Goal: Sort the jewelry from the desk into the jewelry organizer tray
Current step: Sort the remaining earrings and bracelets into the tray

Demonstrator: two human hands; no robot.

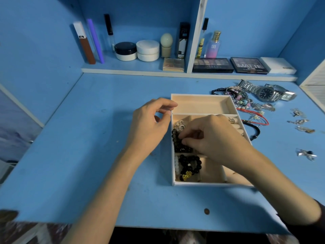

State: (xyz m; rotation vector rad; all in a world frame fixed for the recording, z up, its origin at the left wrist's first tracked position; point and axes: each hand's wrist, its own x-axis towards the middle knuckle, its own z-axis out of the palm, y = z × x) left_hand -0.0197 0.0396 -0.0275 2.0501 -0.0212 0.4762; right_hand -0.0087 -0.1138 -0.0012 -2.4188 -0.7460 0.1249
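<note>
In tray (226, 103): 3 bracelets (190, 164) (2 watches (267, 93) out)

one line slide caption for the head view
Right hand tucks dark beaded bracelet into organizer tray; watches wait.

Both forearms were bare from wrist to well past mid-forearm, and neither wrist carried a watch, band or bracelet. The left hand (149, 120) and the right hand (216, 138) wore no gloves, and no rings showed on the visible fingers. Fingernails were short and unpainted. A dark sleeve (316, 219) edge showed high on the right arm.
</note>
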